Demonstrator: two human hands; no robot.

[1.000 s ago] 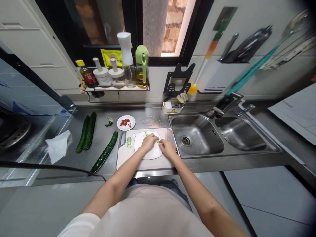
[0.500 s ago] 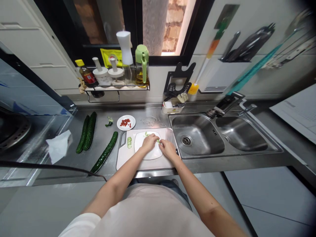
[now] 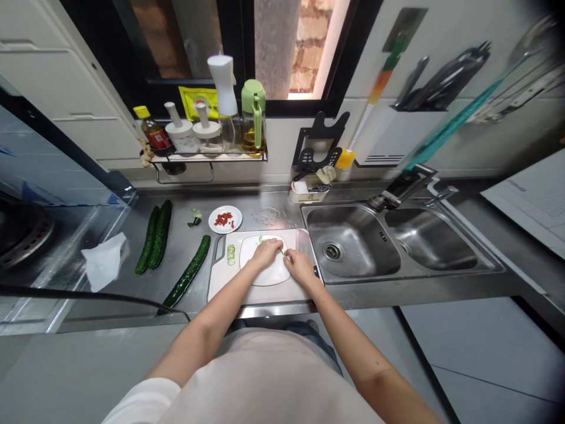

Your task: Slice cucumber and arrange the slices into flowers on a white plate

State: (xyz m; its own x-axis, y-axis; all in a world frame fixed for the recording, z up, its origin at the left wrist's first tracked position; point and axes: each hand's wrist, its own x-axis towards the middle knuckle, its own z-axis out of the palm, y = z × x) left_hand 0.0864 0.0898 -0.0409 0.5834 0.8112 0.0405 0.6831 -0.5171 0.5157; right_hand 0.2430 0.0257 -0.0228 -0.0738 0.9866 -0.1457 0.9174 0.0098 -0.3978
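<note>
Over a white plate (image 3: 270,277), my left hand (image 3: 267,253) and my right hand (image 3: 300,266) pinch a thin cucumber slice (image 3: 282,252) between them, seen nearly edge-on. Both hands are closed at the fingertips, partly covering the slice. The plate rests on a pale cutting board (image 3: 225,285) with a grey handle. More cucumber pieces (image 3: 261,239) lie at the plate's far edge, just beyond my left hand. Left of the plate, a short row of cucumber slices (image 3: 231,255) lies on the board.
One whole cucumber (image 3: 187,274) lies left of the board, two more cucumbers (image 3: 154,237) further left. A small plate (image 3: 212,226) with red pieces and some green scraps (image 3: 195,219) sit behind. To the right is a double sink (image 3: 353,240). A dark cord (image 3: 110,296) crosses at front left.
The slice between my fingertips has turned and now appears as a thin edge. My hands stay over the plate with barely any shift.
</note>
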